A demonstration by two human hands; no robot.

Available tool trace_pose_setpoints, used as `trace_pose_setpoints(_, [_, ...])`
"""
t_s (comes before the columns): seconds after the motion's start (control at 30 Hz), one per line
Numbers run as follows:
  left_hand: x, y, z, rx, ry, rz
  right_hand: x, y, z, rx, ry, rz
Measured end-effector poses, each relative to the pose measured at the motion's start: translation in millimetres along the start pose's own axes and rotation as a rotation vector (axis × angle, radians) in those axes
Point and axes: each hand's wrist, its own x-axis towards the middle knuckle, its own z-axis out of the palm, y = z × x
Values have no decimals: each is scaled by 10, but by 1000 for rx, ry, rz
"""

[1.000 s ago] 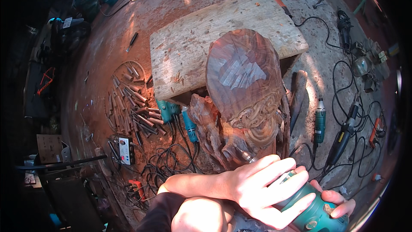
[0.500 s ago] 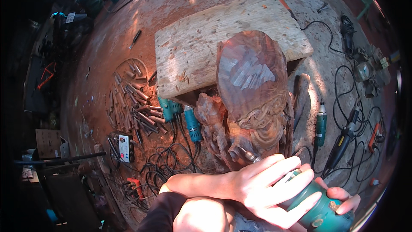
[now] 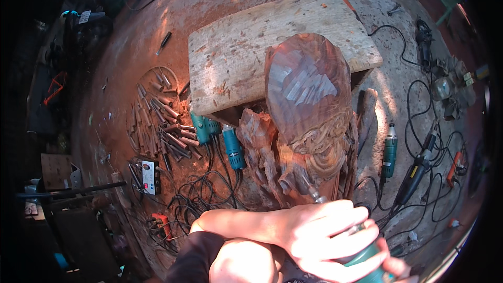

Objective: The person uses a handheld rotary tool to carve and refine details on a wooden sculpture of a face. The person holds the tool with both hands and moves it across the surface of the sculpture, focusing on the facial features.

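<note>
My left hand [image 3: 322, 238] is wrapped round the front of a green die grinder [image 3: 364, 263], its forearm crossing in from the lower left. At the rear of the tool's body my right hand [image 3: 397, 266] grips it, partly hidden and blurred. The metal collet and bit [image 3: 316, 195] point up and left at the lower part of a carved wood piece [image 3: 309, 89]. That piece has a smooth faceted oval top and curled carving below; whether the bit touches it I cannot tell. It leans against a low wooden bench [image 3: 230, 57].
Left of the carving are a pile of chisels or gouges [image 3: 162, 120], another teal grinder [image 3: 233, 149], a white control box [image 3: 151, 177] and tangled black cords [image 3: 209, 194]. A green grinder [image 3: 389, 152] and a black power tool [image 3: 416, 173] lie at right.
The grinder and both hands have shifted slightly down and left. My right hand has moved lower, and more of the bit shows. The view has tilted slightly.
</note>
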Motion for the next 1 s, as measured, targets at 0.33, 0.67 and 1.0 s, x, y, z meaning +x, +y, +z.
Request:
trace_pose_setpoints(0.33, [-83,-58,-245,-194,-191,94,18,-439,-36,521,-9,785])
trace_pose_setpoints(0.67, [-108,-17,-284,-138,-219,7,-7,-509,-52,693,26,956])
trace_pose_setpoints(1.0, [-66,55,-383,-165,-325,-74,-147,-541,-45,836,104,1052])
